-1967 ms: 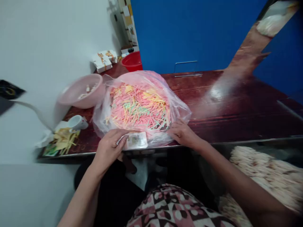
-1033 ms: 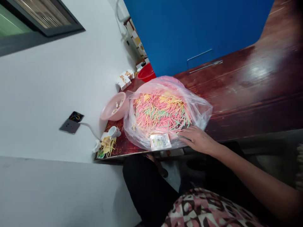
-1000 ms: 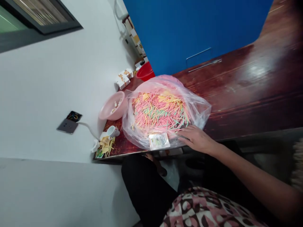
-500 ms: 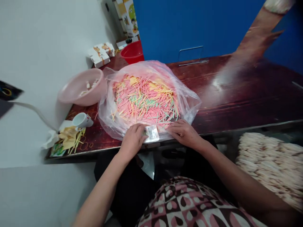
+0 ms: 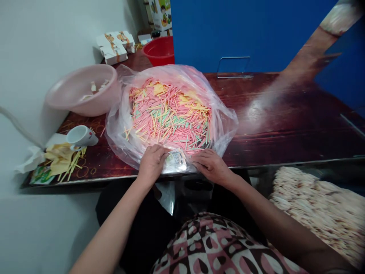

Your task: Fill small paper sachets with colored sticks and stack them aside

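Note:
A clear plastic bag (image 5: 225, 121) full of pink, yellow and green sticks (image 5: 168, 114) lies on the dark wooden table (image 5: 285, 125). My left hand (image 5: 151, 163) rests on the bag's near edge, fingers curled, touching a small printed packet (image 5: 176, 160). My right hand (image 5: 211, 165) lies on the bag just right of that packet, fingers bent down onto the plastic. Whether either hand grips anything is hard to judge.
A pink bowl (image 5: 82, 89) stands left of the bag, a red bowl (image 5: 159, 49) and small boxes (image 5: 112, 45) behind it. A white cup (image 5: 81, 136) and yellow scraps (image 5: 61, 161) lie at the left edge. A pale heap (image 5: 316, 209) sits below right.
My left hand left the view about a second ago and has come back onto the bag's near edge by the packet. The right hand has shifted slightly left. The view swung back.

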{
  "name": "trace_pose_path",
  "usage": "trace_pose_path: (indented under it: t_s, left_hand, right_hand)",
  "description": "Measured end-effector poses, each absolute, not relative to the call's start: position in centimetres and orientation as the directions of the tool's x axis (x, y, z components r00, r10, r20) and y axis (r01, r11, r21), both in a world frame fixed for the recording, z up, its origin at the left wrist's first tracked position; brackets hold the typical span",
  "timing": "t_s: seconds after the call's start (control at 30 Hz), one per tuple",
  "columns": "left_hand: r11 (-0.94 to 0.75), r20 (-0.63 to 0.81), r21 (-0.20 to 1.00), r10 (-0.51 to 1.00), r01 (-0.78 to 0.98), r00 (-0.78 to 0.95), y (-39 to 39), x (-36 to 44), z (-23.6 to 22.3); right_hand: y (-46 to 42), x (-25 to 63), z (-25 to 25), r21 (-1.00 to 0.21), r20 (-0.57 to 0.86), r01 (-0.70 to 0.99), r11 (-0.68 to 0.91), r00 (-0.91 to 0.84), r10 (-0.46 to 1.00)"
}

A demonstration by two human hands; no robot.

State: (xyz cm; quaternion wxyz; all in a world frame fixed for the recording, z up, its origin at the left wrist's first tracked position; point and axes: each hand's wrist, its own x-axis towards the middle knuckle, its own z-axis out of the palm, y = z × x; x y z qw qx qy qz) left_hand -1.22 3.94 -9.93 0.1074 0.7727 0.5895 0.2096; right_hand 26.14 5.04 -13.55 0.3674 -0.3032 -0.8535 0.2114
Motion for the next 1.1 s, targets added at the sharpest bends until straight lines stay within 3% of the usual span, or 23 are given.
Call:
trace_pose_path:
  t_s: [0.1, 0.2, 0.3, 0.37, 0.47, 0.57, 0.7, 0.9, 1.1]
  left_hand:
    - [-0.275, 0.261, 0.414, 0.949, 0.868, 0.176, 3.9, -1.2, -9.3]
    - [-0.302, 0.349, 0.330, 0.919, 0.894, 0.182, 3.3, -0.6, -8.2]
    - [-0.354, 0.407, 0.241, 0.882, 0.903, 0.237, 2.4, 0.7, -7.1]
    - [-0.370, 0.432, 0.263, 0.871, 0.891, 0.234, 1.7, 1.9, -6.6]
    - [-0.331, 0.414, 0.514, 0.904, 0.791, 0.109, 0.9, 3.4, -6.5]
    - [-0.160, 0.205, 0.841, 0.978, 0.517, -0.030, 0.8, 4.3, -7.1]
    - [0.006, 0.014, 0.969, 0.997, 0.247, -0.081, 1.2, 4.7, -8.0]
    - [0.015, 0.013, 0.961, 0.995, 0.277, -0.098, 1.1, 4.5, -8.2]
    - [-0.311, 0.283, 0.723, 0.948, 0.617, 0.147, 1.4, 4.2, -7.7]
  right_hand:
    - [6.0, 25.9, -12.4, -0.632, 0.535, 0.345, 0.694, -0.454, 0.713]
    - [7.0, 25.0, -10.4, -0.690, 0.529, 0.336, 0.641, -0.369, 0.764]
    - [7.3, 23.6, -9.2, -0.780, 0.391, 0.319, 0.538, -0.423, 0.817]
    - [6.9, 22.9, -9.2, -0.868, 0.280, 0.257, 0.424, -0.452, 0.847]
    - [6.0, 22.6, -10.0, -0.965, 0.184, 0.100, 0.244, -0.406, 0.895]
    - [5.3, 23.0, -10.6, -0.988, 0.141, 0.009, 0.154, -0.358, 0.923]
    - [5.1, 23.3, -10.7, -0.997, 0.072, -0.030, 0.066, -0.345, 0.936]
    - [5.2, 22.7, -10.8, -0.995, -0.001, -0.089, -0.035, -0.354, 0.935]
    - [5.8, 22.8, -10.8, -0.975, 0.112, 0.135, 0.177, -0.387, 0.915]
